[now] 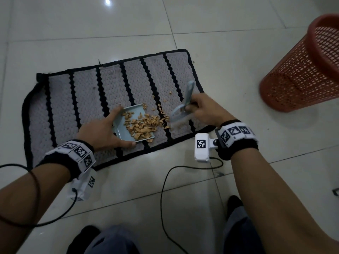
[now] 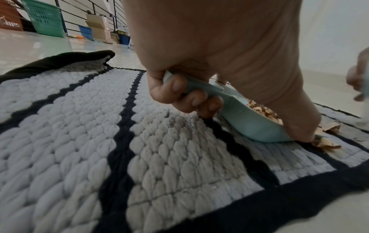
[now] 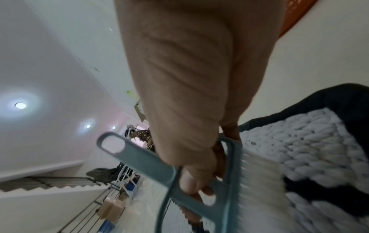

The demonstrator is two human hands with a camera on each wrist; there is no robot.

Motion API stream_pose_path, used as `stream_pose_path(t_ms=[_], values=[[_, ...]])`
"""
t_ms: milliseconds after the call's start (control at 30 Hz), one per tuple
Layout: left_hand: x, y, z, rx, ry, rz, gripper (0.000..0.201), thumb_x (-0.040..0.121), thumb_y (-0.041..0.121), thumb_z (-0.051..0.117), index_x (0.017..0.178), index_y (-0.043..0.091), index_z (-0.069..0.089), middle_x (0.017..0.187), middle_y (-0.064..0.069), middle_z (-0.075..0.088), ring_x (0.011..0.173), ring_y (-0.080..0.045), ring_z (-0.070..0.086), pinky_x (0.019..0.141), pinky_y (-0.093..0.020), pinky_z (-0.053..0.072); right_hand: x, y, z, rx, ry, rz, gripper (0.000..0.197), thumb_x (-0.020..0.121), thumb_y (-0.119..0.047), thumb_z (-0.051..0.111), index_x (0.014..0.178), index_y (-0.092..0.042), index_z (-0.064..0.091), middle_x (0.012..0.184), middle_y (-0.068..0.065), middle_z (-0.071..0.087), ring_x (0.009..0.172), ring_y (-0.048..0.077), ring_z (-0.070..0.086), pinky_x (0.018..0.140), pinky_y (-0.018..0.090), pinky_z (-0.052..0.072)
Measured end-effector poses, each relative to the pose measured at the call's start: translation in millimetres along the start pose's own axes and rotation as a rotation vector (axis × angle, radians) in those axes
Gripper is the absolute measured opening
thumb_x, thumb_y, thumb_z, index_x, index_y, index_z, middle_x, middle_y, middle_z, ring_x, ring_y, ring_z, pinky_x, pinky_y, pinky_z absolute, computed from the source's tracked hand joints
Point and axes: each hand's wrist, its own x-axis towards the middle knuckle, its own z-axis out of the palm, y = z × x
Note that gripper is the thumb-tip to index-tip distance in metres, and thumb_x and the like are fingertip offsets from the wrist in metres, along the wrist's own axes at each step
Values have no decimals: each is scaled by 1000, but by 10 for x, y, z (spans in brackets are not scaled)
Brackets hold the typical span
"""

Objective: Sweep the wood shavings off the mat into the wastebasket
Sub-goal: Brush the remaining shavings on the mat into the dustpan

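Tiled floor [image 1: 183, 189] carries the mat [image 1: 77, 99] where my left hand [image 1: 102, 132] grips the dustpan [image 1: 126, 136] under the shavings [image 1: 145, 123], its fingers [image 2: 177, 88] curled round the handle, while my right hand [image 3: 185, 110] clasps the brush [image 3: 233, 181], wastebasket [image 1: 300, 70] well apart.

A shiny tiled floor [image 1: 183, 189] is seen. A grey mat [image 1: 86, 99] with black stripes is laid flat on it. A red wastebasket [image 1: 300, 70] is stood nearby on the tiles.

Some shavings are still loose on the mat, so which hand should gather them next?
Right hand: it grips the brush beside the loose shavings. The left hand holds the dustpan.
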Motion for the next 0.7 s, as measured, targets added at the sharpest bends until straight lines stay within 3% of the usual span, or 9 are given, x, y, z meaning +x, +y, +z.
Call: stream_pose_path(t_ms=[67, 100, 300, 400, 467, 533, 600, 700], values=[[7, 1, -4, -14, -6, -3, 127, 48, 88, 66, 149, 47, 2, 133, -9, 59, 100, -33, 65, 83, -37, 53, -32, -31, 122, -63, -129, 12, 16, 97, -9, 54, 92, -20, 64, 90, -9, 66, 86, 5, 60, 78, 27, 44], [8, 5, -10, -19, -10, -8, 127, 47, 87, 67, 149, 47, 2, 135, -9, 58, 102, -33, 64, 84, -37, 53, -4, -41, 193, -82, -127, 7, 16, 97, -10, 54, 92, -22, 63, 91, -8, 66, 86, 6, 59, 80, 28, 43], [23, -15, -51, -38, 7, -1, 126, 49, 85, 69, 150, 45, 5, 135, -9, 58, 106, -33, 63, 86, -38, 53, 102, -128, 315, 23, 135, -62, 17, 93, -2, 53, 98, -14, 64, 101, 5, 67, 95, 18, 62, 85, 31, 49], [34, -60, -100, -126, 28, 17, 124, 50, 77, 73, 151, 42, 11, 139, -7, 55, 110, -31, 61, 86, -36, 49, -11, -197, 315, 48, 44, -58, 16, 95, -6, 54, 98, -15, 66, 94, -5, 67, 86, 2, 59, 73, 18, 42], [35, -109, -136, -164, 35, 23, 124, 51, 76, 76, 152, 41, 13, 140, -6, 54, 112, -30, 60, 85, -35, 48, -92, -250, 378, 45, -60, -47, 16, 96, -8, 54, 97, -18, 67, 92, -8, 66, 85, -5, 57, 71, 17, 40], [25, -182, -157, -212, 41, 29, 128, 45, 82, 76, 150, 44, 14, 142, -3, 53, 114, -29, 59, 88, -36, 49, -124, -302, 486, 19, -166, -61, 17, 96, -10, 56, 95, -24, 66, 91, -11, 66, 85, 0, 59, 71, 19, 40], [-15, -255, -171, -255, 38, 39, 126, 46, 77, 80, 149, 45, 15, 143, -2, 52, 115, -27, 59, 89, -37, 49, -97, -342, 629, -33, -215, -83, 16, 95, -10, 58, 97, -24, 66, 92, -9, 66, 87, 7, 60, 71, 21, 42], [-109, -376, -177, -291, 48, 33, 121, 50, 70, 82, 149, 44, 17, 139, 1, 53, 111, -24, 59, 85, -33, 48, 9, -357, 785, -18, -109, -92, 21, 93, -6, 56, 97, -25, 64, 95, -5, 65, 92, 13, 60, 81, 30, 48]])
